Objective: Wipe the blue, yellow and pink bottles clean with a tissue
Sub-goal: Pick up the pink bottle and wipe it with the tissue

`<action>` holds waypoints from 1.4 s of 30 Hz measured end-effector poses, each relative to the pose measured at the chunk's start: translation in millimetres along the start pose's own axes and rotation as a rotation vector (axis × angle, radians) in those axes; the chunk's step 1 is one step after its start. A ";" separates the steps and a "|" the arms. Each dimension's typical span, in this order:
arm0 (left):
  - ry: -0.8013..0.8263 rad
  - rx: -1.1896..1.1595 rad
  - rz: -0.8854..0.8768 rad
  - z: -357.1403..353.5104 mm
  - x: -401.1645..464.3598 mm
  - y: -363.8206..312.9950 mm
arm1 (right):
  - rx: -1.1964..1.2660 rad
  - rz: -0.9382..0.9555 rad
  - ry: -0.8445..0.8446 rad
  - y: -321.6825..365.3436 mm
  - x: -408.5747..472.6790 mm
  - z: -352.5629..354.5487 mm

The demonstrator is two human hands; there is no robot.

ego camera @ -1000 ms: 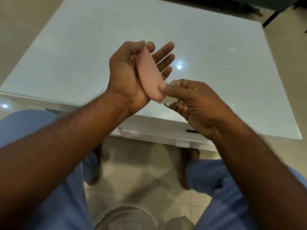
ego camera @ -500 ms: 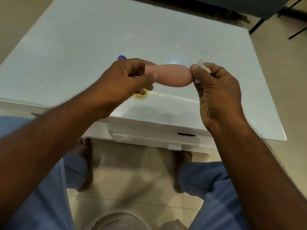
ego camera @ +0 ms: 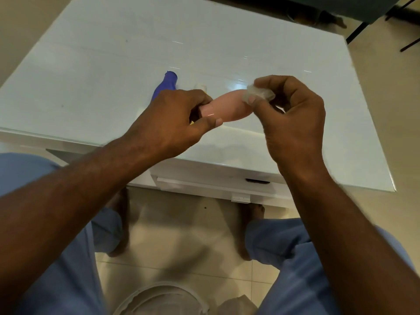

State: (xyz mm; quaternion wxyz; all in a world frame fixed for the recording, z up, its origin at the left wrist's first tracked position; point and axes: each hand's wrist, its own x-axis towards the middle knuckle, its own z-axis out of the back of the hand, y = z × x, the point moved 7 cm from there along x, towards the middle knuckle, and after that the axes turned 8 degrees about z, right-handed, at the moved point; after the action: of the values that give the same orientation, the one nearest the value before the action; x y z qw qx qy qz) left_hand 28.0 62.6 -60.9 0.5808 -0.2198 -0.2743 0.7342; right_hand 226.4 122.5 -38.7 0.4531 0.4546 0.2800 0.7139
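Left hand (ego camera: 172, 119) pinching pink bottle (ego camera: 227, 108) by its cap end, right hand (ego camera: 293, 117) pinching tissue (ego camera: 258, 94) against its far end

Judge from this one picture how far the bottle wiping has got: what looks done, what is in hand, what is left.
Done: nothing provably; the dark blue plastic bottle lies on the white glass-topped table, cleanliness unclear. In hand: the left hand grips the pink rounded plastic bottle while the right hand pinches a crumpled white tissue against its end. Left: the yellow bottle, mostly hidden.
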 end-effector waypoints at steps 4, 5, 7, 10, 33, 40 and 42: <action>-0.044 -0.010 -0.054 -1.5 -1.9 -4.8 | -0.180 0.291 0.058 20.8 -9.7 -14.7; -0.050 -0.023 -0.061 -2.0 -1.9 -4.5 | -0.185 0.362 0.098 26.6 -14.8 -22.4; -0.049 -0.041 -0.074 -3.4 -1.5 -3.9 | -0.210 0.455 0.173 34.0 -22.8 -35.1; -0.057 -0.037 -0.064 -3.3 -0.9 -3.1 | -0.202 0.418 0.164 29.8 -15.8 -30.0; -0.054 -0.258 0.058 10.0 0.8 -1.1 | -0.200 0.407 0.167 44.3 -11.1 -38.2; -0.021 -0.427 0.186 5.5 1.8 7.3 | -0.194 0.233 0.038 25.4 3.8 -16.1; 0.004 -0.475 0.235 -1.5 2.3 10.3 | -0.193 0.306 0.149 35.9 -5.1 -31.9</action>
State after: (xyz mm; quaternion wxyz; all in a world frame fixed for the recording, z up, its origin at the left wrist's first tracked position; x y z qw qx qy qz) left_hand 20.9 63.3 -68.8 0.4240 -0.3819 -0.4105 0.7113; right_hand 184.4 102.7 -25.3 0.3589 0.3922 0.1705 0.8297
